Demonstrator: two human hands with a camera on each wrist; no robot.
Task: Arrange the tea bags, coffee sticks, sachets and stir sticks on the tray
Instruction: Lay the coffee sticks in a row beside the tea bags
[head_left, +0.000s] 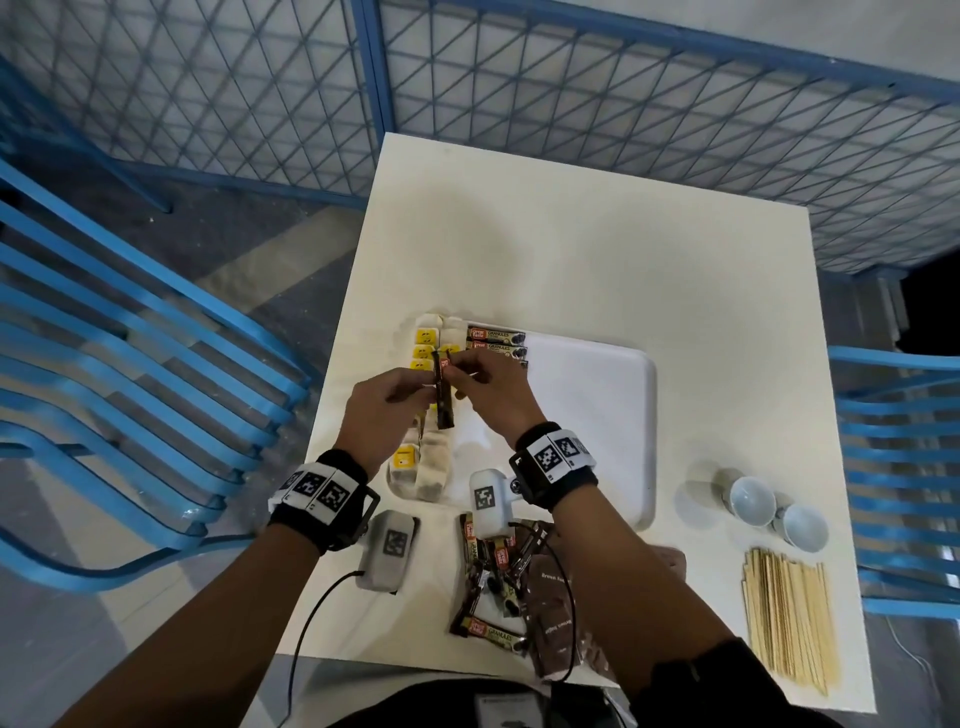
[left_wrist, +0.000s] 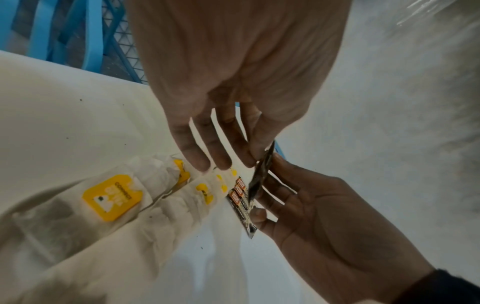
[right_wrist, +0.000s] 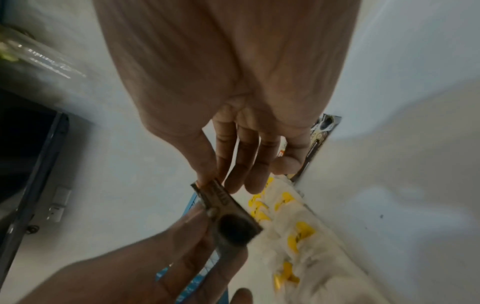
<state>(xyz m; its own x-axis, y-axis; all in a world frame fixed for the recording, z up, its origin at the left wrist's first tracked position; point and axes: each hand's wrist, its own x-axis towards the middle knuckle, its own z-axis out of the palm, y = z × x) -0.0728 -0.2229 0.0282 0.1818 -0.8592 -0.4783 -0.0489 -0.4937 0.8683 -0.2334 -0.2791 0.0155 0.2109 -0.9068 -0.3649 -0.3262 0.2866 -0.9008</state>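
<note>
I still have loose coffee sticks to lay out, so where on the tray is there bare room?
The tray is bare right of the coffee sticks, out to its right rim. Its left side is crowded with tea bags; there the left hand and right hand pinch one coffee stick.

Looks like a café terrace or a staged café corner. Small square white table (head_left: 571, 249) in the centre of the frame, hemmed in by blue slatted metal chairs (head_left: 130, 374) at the left and right edges. Blue-framed mesh fence panels (head_left: 623, 104) across the top, over a grey concrete floor (head_left: 291, 249). Hospitality supplies on the table: white serving tray (head_left: 597, 415), two small white cups (head_left: 774, 512) and a bundle of wooden stir sticks (head_left: 789, 618) at lower right, tea bags (head_left: 426, 467) and coffee sticks (head_left: 493, 587).
</note>
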